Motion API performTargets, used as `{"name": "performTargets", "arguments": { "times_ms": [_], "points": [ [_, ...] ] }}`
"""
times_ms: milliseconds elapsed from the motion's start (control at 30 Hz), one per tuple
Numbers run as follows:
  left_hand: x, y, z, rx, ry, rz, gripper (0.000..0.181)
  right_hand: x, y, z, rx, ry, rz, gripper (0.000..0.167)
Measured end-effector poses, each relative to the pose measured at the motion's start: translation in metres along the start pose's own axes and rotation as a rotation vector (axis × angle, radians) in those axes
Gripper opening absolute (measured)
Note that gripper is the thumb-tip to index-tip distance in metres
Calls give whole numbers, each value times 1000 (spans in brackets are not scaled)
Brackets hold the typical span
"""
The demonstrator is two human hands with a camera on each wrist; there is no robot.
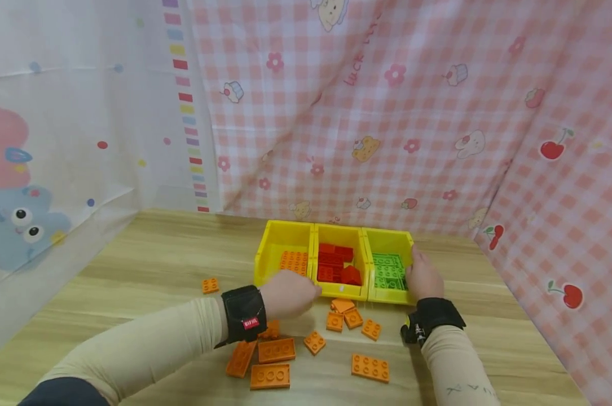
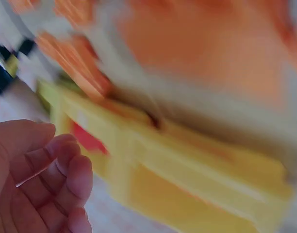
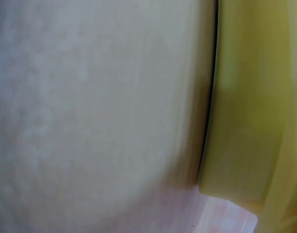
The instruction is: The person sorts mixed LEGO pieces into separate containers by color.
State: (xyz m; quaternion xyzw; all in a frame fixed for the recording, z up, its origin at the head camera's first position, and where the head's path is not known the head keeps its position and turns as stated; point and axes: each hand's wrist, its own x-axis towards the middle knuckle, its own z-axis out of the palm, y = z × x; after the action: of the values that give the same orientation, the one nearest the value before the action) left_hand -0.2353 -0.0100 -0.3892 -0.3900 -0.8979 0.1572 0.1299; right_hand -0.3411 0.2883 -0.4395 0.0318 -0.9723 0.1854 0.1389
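Three joined yellow bins stand in a row in the head view. The left bin [image 1: 285,228] holds orange bricks [image 1: 294,261], the middle bin [image 1: 338,232] red bricks [image 1: 331,265], and the right bin [image 1: 387,237] green bricks [image 1: 388,272]. My left hand [image 1: 290,294] hovers in front of the left bin. Its fingers [image 2: 79,177] are loosely curled with nothing between them in the left wrist view. My right hand [image 1: 425,275] rests against the right bin's outer side. The right wrist view shows the bin's yellow wall [image 3: 250,107] but no fingers.
Several loose orange bricks lie on the wooden table [image 1: 174,248] before the bins, among them a long brick [image 1: 370,367] at front right. A small orange brick [image 1: 210,285] lies apart at left. A pink checked cloth [image 1: 346,113] hangs close behind the bins.
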Motion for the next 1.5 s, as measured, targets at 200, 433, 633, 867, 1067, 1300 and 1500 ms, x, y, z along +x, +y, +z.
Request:
{"name": "performTargets", "arguments": {
  "times_ms": [200, 433, 633, 867, 1067, 1300, 1500],
  "points": [
    [7, 31, -3, -28, -2, 129, 8, -2, 2, 1, 3, -6, 7, 55],
    [2, 12, 5, -55, -105, 43, 10, 0, 4, 3, 7, 6, -15, 55],
    [-33, 2, 10, -162, -141, 73, 13, 4, 5, 1, 15, -1, -24, 55],
    [-62, 15, 21, -107, -105, 135, 14, 3, 5, 1, 16, -8, -8, 54],
    [-67, 19, 27, -117, -102, 133, 21, 2, 3, 4, 2, 2, 2, 55],
    [-74, 20, 19, -128, -102, 166, 22, 1, 3, 2, 12, -11, -15, 56],
    [-82, 18, 16, -187, -162, 144, 21, 1, 4, 1, 7, -18, -12, 56]
  ]
}}
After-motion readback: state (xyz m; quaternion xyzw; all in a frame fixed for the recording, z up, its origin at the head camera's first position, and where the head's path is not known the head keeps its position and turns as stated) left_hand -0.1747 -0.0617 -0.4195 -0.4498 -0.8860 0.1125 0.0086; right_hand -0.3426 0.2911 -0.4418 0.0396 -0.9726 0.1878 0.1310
